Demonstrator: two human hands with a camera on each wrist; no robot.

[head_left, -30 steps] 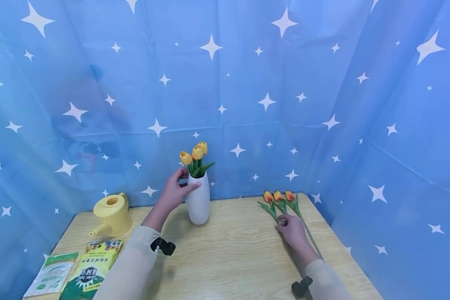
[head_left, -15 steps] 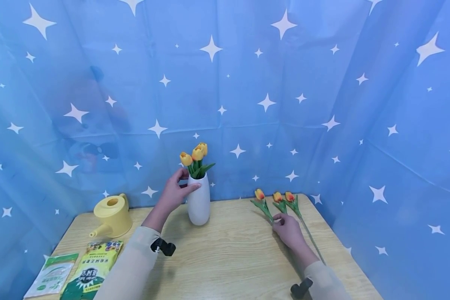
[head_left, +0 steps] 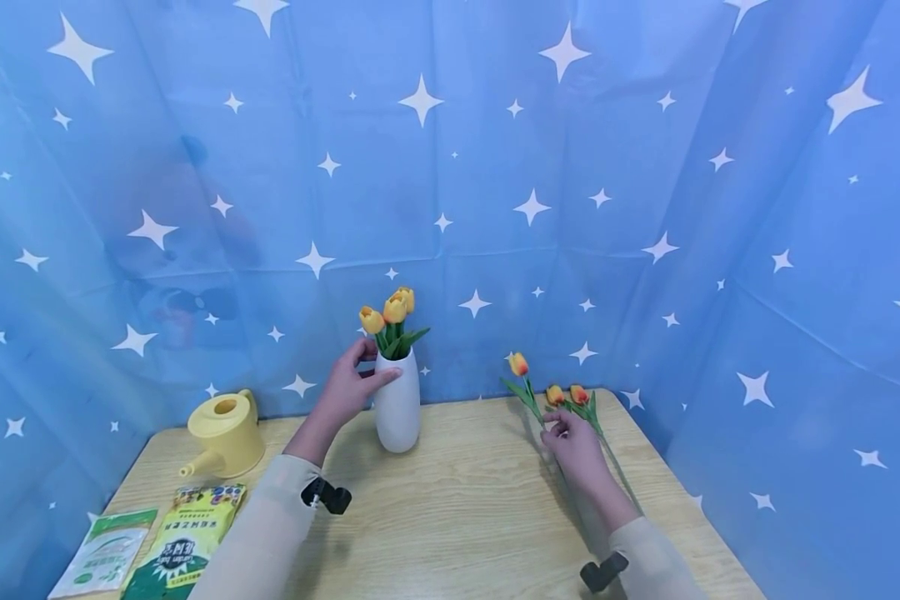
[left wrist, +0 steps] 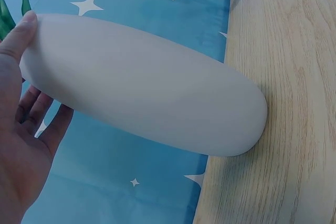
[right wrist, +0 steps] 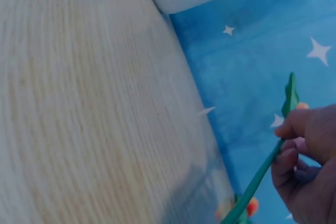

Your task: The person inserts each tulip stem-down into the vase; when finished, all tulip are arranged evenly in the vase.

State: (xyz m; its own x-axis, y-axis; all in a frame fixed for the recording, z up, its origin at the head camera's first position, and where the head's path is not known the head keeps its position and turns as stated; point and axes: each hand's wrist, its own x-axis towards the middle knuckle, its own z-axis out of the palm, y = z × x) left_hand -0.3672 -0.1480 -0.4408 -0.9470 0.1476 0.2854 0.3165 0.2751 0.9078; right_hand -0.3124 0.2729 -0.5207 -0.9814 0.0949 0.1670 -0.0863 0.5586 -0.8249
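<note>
Near the back of the table stands a white vase (head_left: 397, 408) with several yellow tulips (head_left: 394, 309) in it. My left hand (head_left: 347, 386) grips the vase near its rim, thumb on the front; in the left wrist view the fingers (left wrist: 56, 129) go round behind it. On the right, my right hand (head_left: 576, 446) pinches the green stem (right wrist: 257, 179) of an orange-yellow tulip (head_left: 519, 364), its bloom raised above the table's back edge. Two more orange tulips (head_left: 578, 395) lie on the table just behind that hand, partly hidden by it.
A yellow watering can (head_left: 227, 435) stands at the back left. In front of it lie a green-and-yellow packet (head_left: 187, 533) and a white-and-green packet (head_left: 107, 550). A blue star-patterned curtain (head_left: 480, 208) hangs behind the wooden table (head_left: 450, 508).
My right hand has drawn one orange tulip left, away from the other two, and lifted its bloom. My left hand and the vase have stayed in place.
</note>
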